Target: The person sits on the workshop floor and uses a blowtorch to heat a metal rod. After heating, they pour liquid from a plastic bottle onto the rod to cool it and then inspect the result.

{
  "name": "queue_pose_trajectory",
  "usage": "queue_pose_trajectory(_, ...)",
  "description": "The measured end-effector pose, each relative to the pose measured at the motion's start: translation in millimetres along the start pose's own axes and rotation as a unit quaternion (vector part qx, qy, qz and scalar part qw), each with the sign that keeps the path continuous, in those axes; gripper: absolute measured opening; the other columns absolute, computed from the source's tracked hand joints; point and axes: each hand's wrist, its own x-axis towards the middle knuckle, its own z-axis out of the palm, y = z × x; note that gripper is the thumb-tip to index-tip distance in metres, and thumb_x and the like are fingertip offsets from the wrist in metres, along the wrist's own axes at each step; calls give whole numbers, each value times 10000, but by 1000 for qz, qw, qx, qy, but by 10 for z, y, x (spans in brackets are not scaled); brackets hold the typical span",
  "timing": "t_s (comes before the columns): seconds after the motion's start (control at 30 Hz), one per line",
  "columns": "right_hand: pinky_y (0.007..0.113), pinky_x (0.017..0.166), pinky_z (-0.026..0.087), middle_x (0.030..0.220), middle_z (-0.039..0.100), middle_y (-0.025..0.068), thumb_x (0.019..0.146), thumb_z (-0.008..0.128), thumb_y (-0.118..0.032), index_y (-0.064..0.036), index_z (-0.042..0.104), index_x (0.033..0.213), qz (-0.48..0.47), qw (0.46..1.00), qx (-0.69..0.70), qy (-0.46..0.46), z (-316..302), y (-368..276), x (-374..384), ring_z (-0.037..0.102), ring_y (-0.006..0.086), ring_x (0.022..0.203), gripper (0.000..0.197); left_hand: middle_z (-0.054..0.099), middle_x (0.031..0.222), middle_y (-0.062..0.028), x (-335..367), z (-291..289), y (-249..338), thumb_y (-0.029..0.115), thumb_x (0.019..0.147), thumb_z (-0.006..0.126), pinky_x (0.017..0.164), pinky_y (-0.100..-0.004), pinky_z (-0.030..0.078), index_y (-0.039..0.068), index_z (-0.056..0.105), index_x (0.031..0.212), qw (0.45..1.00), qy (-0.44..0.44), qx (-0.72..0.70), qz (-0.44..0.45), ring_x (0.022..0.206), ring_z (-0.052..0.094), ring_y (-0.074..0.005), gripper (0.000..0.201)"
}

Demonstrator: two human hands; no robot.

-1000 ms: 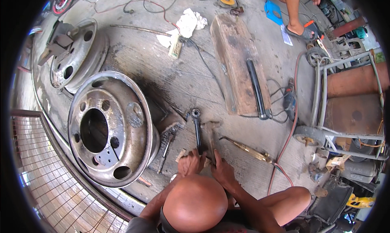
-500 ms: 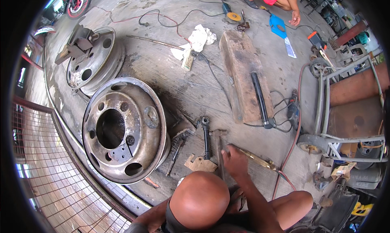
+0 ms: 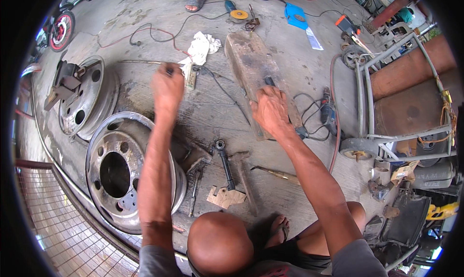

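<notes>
My right hand (image 3: 270, 108) is closed around a black tube-like bar (image 3: 268, 80) lying along a long, worn wooden block (image 3: 251, 59). Its fingers cover the bar's middle. My left hand (image 3: 167, 86), slightly blurred, makes a fist over the floor beyond the nearer steel wheel rim (image 3: 99, 146). A small dark end shows at the top of this fist; what it belongs to is unclear. Between my forearms lie a black rod with a ring end (image 3: 225, 163), a hammer (image 3: 245, 180) and a notched metal plate (image 3: 225, 197). A brass torch (image 3: 278, 174) rests near my right forearm.
A second wheel rim (image 3: 107, 91) leans farther left, heavy metal pieces on it. Ahead are a white cloth (image 3: 202, 47), an angle grinder (image 3: 237, 14) and trailing cables. A metal trolley (image 3: 365, 108) and a hose (image 3: 337, 108) stand right. Another person's sandalled feet show at the top.
My right hand has left the brass torch and gone forward to the black bar. My left hand has risen into view as a fist. The view has shifted; the other person's feet have moved.
</notes>
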Motion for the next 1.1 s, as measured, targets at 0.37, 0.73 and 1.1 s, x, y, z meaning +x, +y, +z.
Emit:
queue_pose_trajectory(0.37, 550, 1132, 296, 1378, 557, 163, 929, 711, -206, -35, 678, 1205, -196, 980, -6, -20, -363, 305, -656, 487, 301, 1347, 327, 727, 1062, -311, 906, 425, -978, 42, 713, 596, 852, -487, 577, -77, 653, 1273, 854, -401, 325, 65, 1015, 735, -395, 576)
queue_pose_trajectory(0.73, 470, 974, 473, 1125, 711, 134, 787, 823, -73, -16, 726, 1090, -130, 977, 151, -80, -1657, -75, -1330, 655, 348, 1057, 323, 728, 955, -321, 1456, 339, -1933, 87, 577, 678, 763, -469, 574, -75, 737, 1098, 826, -370, 389, 173, 859, 737, -385, 549)
queue_pose_trajectory(1.1, 451, 932, 501, 1039, 742, 129, 782, 830, -62, -29, 740, 1055, -88, 976, 183, -75, -1585, -51, -1469, 663, 353, 975, 289, 741, 970, -294, 1356, 97, -1450, 20, 587, 642, 882, -504, 584, -13, 781, 793, 856, -352, 375, -45, 1027, 727, -448, 251)
